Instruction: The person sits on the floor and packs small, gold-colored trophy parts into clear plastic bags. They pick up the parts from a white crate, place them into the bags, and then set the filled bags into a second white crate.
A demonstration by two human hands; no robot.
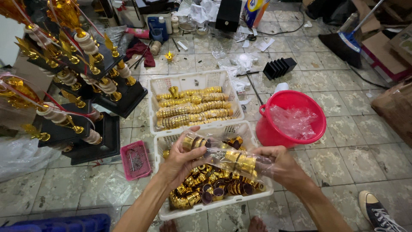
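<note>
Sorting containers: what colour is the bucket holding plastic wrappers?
Red bucket, clearest in the head view.

Both forearms reach up from the bottom edge, bare, converging toward the middle. The left hand (182, 161) is turned palm inward, thumb raised toward the top, its fingers curled closed in a grip. The right hand (281, 165) sits level with it, just apart, back of the hand up, fingers bent and pinched shut. The 2 wrists angle slightly toward each other.
</note>
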